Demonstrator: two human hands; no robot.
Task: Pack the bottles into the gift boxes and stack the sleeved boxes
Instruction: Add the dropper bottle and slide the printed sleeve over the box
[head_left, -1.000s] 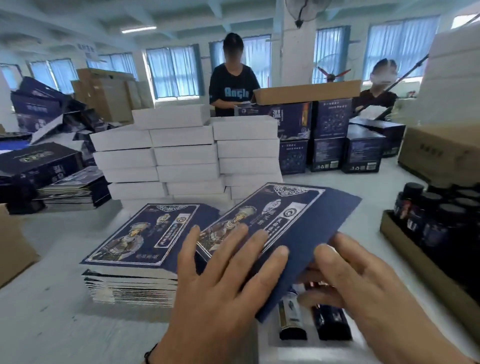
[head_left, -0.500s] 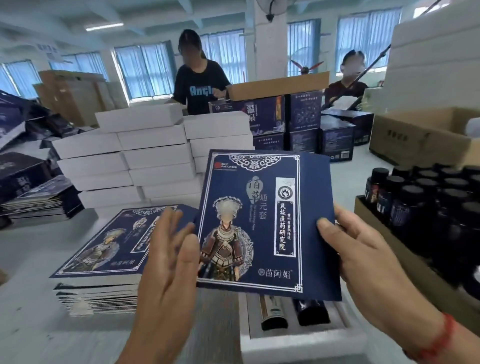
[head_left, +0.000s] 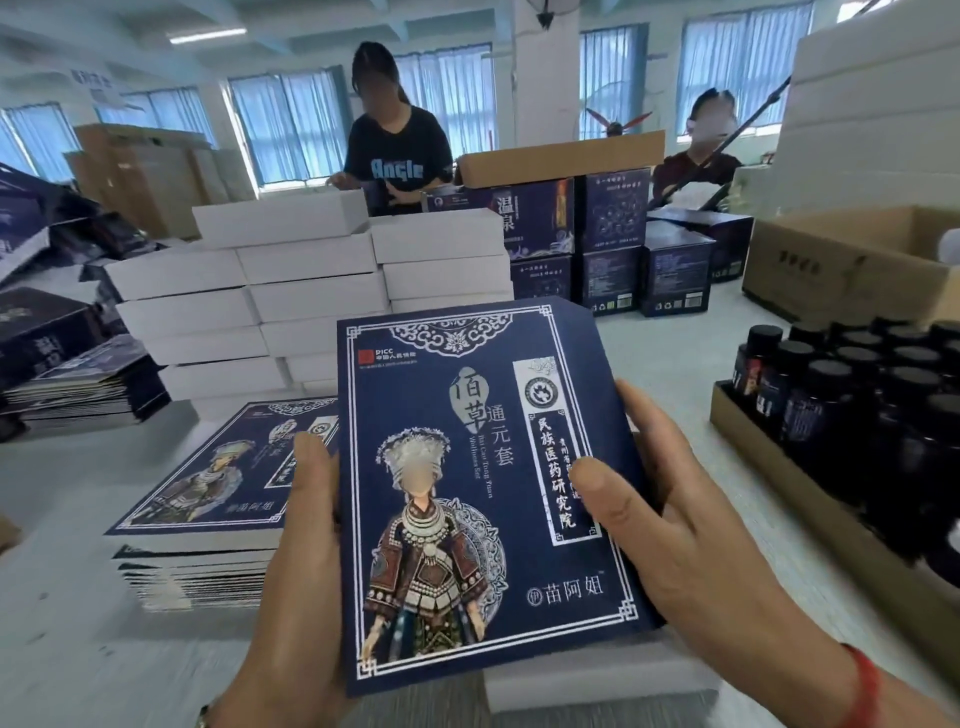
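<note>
I hold a flat navy printed cardboard sleeve (head_left: 483, 499) upright at centre, my left hand (head_left: 306, 561) curled round its nine o'clock edge, my right hand (head_left: 670, 519) gripping the three o'clock edge, thumb on its face. A white gift box (head_left: 597, 675) sits beneath it at five o'clock; dark capped bottles (head_left: 852, 395) stand at three o'clock, a stack of matching flat sleeves (head_left: 218, 499) at nine
</note>
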